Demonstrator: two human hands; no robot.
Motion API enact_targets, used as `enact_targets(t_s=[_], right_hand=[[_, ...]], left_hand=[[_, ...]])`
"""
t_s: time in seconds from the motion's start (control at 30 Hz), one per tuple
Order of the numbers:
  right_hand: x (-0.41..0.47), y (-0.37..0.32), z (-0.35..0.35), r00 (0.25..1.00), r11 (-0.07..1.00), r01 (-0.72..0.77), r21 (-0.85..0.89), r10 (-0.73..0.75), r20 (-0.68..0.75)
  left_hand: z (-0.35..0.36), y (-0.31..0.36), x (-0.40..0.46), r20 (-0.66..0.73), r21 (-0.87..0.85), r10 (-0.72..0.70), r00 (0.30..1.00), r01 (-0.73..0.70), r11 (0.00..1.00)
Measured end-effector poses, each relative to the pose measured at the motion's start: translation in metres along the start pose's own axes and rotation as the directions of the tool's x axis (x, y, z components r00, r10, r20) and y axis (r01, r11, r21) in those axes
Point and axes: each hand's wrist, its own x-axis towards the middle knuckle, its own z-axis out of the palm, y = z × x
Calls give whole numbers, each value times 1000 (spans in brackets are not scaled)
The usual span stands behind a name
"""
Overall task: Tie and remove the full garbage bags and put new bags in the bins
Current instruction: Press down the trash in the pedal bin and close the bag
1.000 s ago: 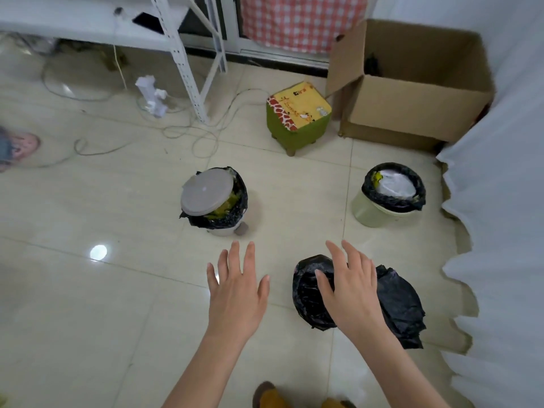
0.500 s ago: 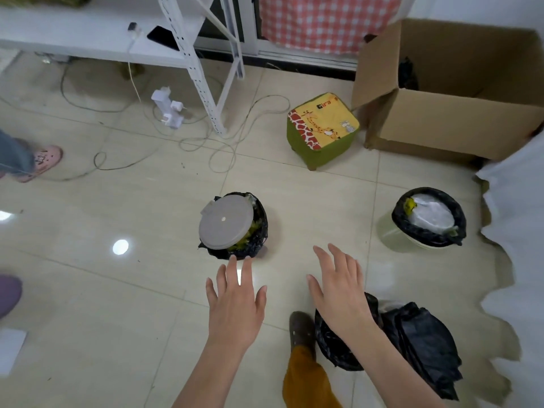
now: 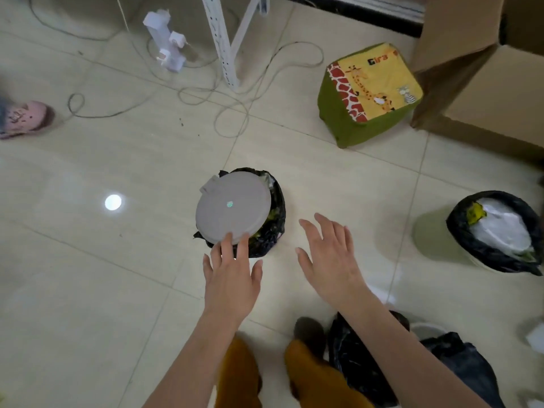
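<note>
Tiled floor [image 3: 88, 290], "Gira" stool [image 3: 371, 92], lidded bin [image 3: 235, 210], left hand [image 3: 231, 278], right hand [image 3: 332, 260] both spread, empty.

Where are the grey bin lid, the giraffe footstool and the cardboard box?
grey bin lid [image 3: 232, 209]: head view, middle of its flat round top.
giraffe footstool [image 3: 379, 83]: head view, on the yellow printed top face.
cardboard box [image 3: 494, 92]: head view, on its plain brown side wall.

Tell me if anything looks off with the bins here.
The grey lid on the middle bin sits off-centre toward the left, leaving yellow rubbish showing along its right side. The right bin has no lid, with white and yellow rubbish heaped inside.
</note>
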Motion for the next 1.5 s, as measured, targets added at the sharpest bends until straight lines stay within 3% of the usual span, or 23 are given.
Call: enact_targets(t_s=[0.17, 0.27, 0.37, 0.47, 0.63, 0.77, 0.9, 1.1, 1.23, 1.37, 1.5], right_hand=[[71, -3, 76, 995, 993, -29, 116, 40, -94], [115, -3, 111, 983, 978, -51, 202, 85, -161], [151, -5, 137, 961, 985, -30, 168, 74, -267], [171, -1, 158, 938, 984, -1, 177, 63, -342], [221, 13, 165, 921, 981, 118, 153, -50, -386], [243, 23, 164, 886, 963, 219, 159, -127, -447], [248, 29, 174, 911, 938, 289, 189, -210, -354], [246, 30, 172, 890, 900, 376, 223, -283, -357], [246, 31, 178, 916, 872, 350, 342, -243, -320], [247, 30, 182, 950, 921, 252, 297, -177, -257], [247, 25, 187, 965, 914, 227, 338, -163, -206]], left_hand=[[68, -53, 63, -33, 4, -5, 999, 5, 1000], [100, -78, 92, -66, 43, 64, 996, -61, 997], [121, -96, 114, -114, 63, 163, 980, -157, 986], [138, -108, 127, -186, 119, 307, 933, -289, 950], [150, -125, 157, -320, 198, 510, 798, -471, 860], [148, -129, 181, -354, 259, 571, 741, -510, 821], [139, -141, 196, -351, 275, 598, 720, -531, 801], [136, -169, 210, -455, 82, 512, 729, -538, 839], [132, -178, 222, -590, -38, 463, 662, -595, 803], [117, -173, 229, -748, -352, 209, 630, -643, 680], [98, -167, 239, -847, -488, -93, 523, -695, 528]])
